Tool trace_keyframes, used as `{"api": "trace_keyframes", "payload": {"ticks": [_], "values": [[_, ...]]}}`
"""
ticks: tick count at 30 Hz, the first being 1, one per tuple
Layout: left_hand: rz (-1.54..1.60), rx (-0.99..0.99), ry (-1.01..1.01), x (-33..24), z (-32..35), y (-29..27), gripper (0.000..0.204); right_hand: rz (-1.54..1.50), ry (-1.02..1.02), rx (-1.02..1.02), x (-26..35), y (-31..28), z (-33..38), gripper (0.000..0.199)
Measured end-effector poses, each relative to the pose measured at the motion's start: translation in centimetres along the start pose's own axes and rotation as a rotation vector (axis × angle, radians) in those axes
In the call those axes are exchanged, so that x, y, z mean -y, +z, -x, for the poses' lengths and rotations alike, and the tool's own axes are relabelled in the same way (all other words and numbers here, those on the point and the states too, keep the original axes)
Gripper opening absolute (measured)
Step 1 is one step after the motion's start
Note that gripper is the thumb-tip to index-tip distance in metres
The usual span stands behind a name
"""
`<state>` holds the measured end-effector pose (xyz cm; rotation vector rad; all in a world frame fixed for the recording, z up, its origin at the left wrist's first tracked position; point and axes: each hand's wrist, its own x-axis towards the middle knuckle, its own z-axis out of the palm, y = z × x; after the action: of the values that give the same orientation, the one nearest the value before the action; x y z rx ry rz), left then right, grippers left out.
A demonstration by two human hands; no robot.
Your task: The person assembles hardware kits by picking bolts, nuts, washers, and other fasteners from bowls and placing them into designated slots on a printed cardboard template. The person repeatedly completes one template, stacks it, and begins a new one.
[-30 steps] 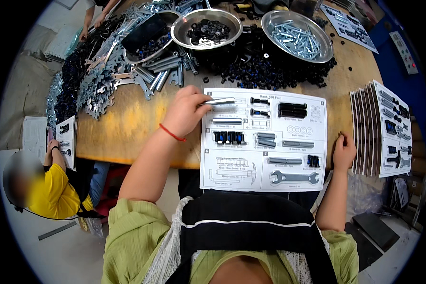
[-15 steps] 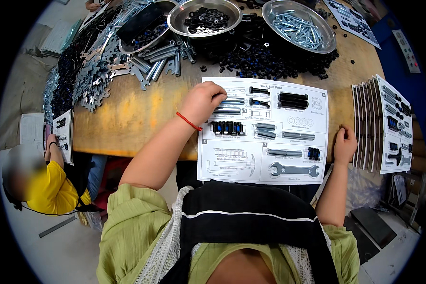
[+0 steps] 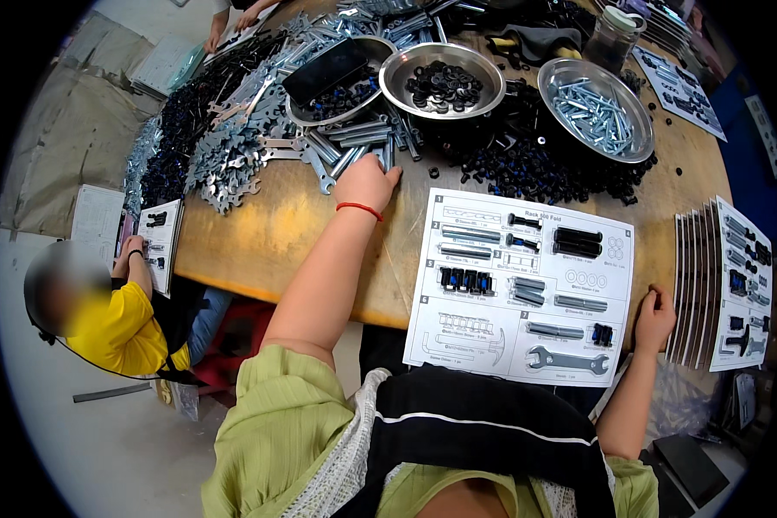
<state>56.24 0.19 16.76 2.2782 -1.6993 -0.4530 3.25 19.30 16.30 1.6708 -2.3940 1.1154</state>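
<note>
My left hand, with a red cord on its wrist, reaches over the near edge of a pile of silver metal tubes. Its thumb sticks out to the right; the other fingertips are hidden by the hand. Just left of it lies a silver open-ended wrench. My right hand rests by the table's near edge with its fingers curled in, and nothing shows in it. Between my arms lies a white printed sheet with pictures of bolts, tubes and a wrench, some looking like real parts.
Steel bowls hold black washers, silver bolts and small dark parts under a black phone. Flat wrenches and black bolts lie heaped. A row of upright boards stands right. A person in yellow sits left.
My left hand has moved from the printed sheet up and left to the tubes. The view has shifted, so the table appears lower and further right. My right hand stays curled by the edge.
</note>
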Motion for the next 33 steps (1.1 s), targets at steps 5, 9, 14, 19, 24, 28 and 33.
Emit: {"api": "trace_keyframes", "payload": {"ticks": [5,9,14,19,24,28,33], "values": [[0.371,0.074,0.117,1.9,1.1,0.3,0.037,-0.042,-0.022,-0.031,-0.5,0.0,0.3,0.02],[0.497,0.197,0.304,-0.4,4.6,-0.9,0.026,0.024,0.009,-0.003,0.5,0.0,0.0,0.02],[0.333,0.27,0.523,-3.1,4.9,0.5,0.021,0.025,-0.01,-0.02,0.7,-0.1,0.3,0.02],[0.349,0.265,0.57,-3.6,5.3,1.0,0.021,-0.041,0.01,-0.027,0.6,0.1,0.2,0.019],[0.403,0.233,0.58,-3.6,5.9,0.9,0.022,0.074,-0.072,-0.045,1.0,-0.1,0.1,0.018],[0.501,0.142,0.55,-2.3,6.0,0.2,0.023,0.018,-0.004,0.012,0.1,0.0,0.0,0.02],[0.372,-0.108,0.459,-0.1,4.1,-2.9,0.03,0.026,-0.039,-0.017,-0.7,0.2,0.0,0.02]]}}
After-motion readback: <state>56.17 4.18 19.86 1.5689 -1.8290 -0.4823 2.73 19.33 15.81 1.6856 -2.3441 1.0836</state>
